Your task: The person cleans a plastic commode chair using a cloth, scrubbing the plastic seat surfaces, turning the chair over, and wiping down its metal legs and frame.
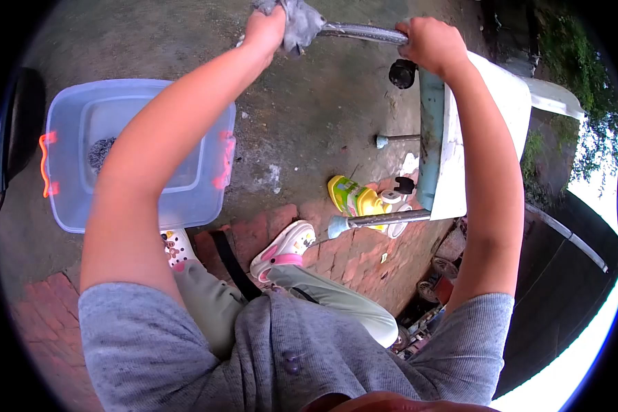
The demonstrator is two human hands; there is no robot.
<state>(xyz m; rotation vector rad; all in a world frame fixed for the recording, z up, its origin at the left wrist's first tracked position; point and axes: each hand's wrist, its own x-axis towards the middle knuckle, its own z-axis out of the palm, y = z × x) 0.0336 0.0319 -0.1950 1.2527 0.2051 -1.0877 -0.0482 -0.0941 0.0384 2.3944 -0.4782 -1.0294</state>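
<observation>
My left hand [263,33] is closed around a wet grey cloth [303,26], which is wrapped about one end of a metal tube leg [364,32]. Farther along that tube, my right hand [434,47] grips it close to a tipped-over piece of furniture with a white panel [509,103] and a worn teal edge [430,137]. Another metal leg [391,218] with a pale foot cap [338,226] sticks out lower down. A round black knob [402,73] sits below my right hand. My right forearm hides part of the panel.
On the left stands a clear plastic tub [141,85] with orange handles and a dark scrubber [100,152] inside. A yellow-green bottle [348,195] lies by the lower leg. My clog [285,248] rests on red brick paving [350,264]; greenery [580,62] is at right.
</observation>
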